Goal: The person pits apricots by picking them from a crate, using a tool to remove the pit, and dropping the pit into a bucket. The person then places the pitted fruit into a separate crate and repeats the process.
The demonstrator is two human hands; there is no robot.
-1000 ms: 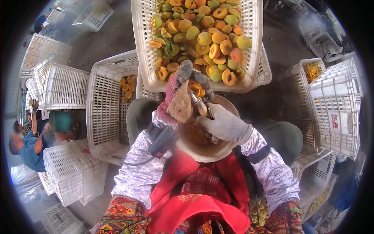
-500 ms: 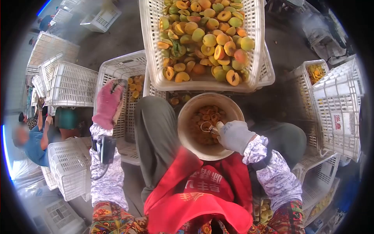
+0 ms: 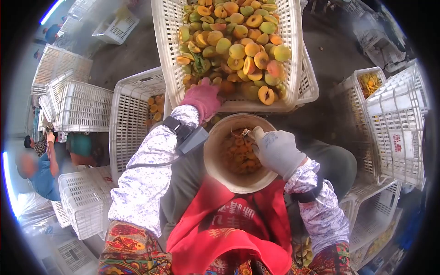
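Note:
My left hand, in a pink glove, reaches over the near left corner of a white plastic crate heaped with halved apricots. Its fingers look apart at the fruit, though their tips are partly hidden. In a pale grey glove, my right hand is closed round a small metal tool with a wire loop, held above the mouth of a white bucket. Brownish-orange pieces, probably apricot stones, lie inside the bucket, which stands between my knees.
Left of my leg stands another white crate with apricot halves in it. Stacked crates rise at the far left and at the right. A person in a blue top sits at the left.
My left hand has moved right, from over the left crate to the apricots in the front crate. My right hand stays at the bucket with the looped tool, slightly turned.

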